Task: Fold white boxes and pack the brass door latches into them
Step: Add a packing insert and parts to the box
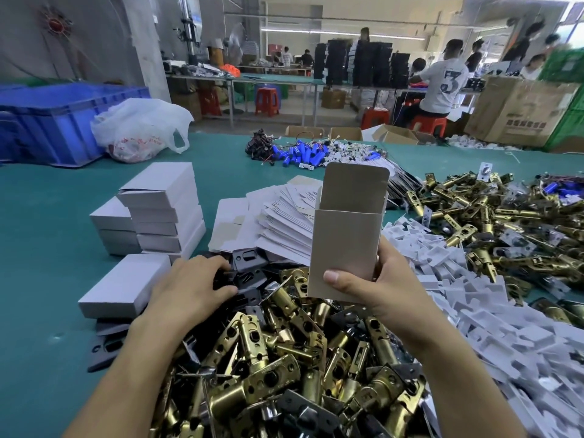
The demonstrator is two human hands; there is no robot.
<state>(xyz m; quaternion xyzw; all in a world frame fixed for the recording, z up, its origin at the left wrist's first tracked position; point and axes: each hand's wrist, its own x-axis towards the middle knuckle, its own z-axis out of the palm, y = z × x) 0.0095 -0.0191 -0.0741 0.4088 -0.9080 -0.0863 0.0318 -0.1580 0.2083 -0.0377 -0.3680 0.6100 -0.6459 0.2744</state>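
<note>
Right hand (379, 286) holds the open box (347, 245) upright above the latches (284, 358) heaped on the desk (47, 248). Thumb lies across the lower front, fingers (386, 251) curled round the right side, top flap standing open.

Left hand (192, 286) rests on the dark plates (249, 270), its fingertips bent down into them. Cannot tell whether they pinch one.

Judgement: keep the mouth up and steady, take a single latch, slide it in lengthwise, then tuck the flap.

Box bottom hidden behind my palm; inside not visible.
</note>
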